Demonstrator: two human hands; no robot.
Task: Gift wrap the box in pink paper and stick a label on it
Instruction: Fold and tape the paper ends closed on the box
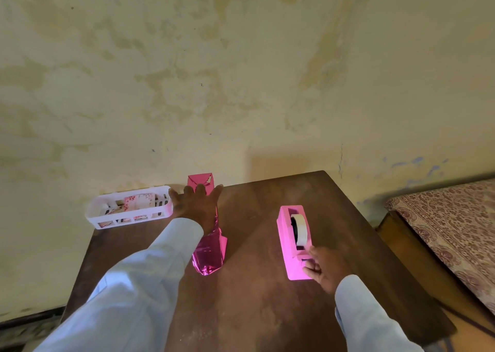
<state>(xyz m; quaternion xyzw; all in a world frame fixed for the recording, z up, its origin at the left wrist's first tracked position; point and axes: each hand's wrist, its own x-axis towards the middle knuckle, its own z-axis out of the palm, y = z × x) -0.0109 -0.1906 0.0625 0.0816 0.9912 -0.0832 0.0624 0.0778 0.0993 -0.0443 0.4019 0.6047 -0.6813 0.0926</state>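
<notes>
A long box wrapped in shiny pink paper lies on the brown wooden table, running from the wall toward me; its near end is loose and crumpled. My left hand lies flat on its far half with fingers spread and straight. A pink tape dispenser with a white tape roll stands to the right. My right hand is at the dispenser's near end, its fingers curled at the cutter and pinching the tape end. A white basket at the table's far left holds floral label cards.
The table stands against a stained yellow wall. A bed with a patterned cover is close on the right. The floor shows at lower left, past the table's left edge.
</notes>
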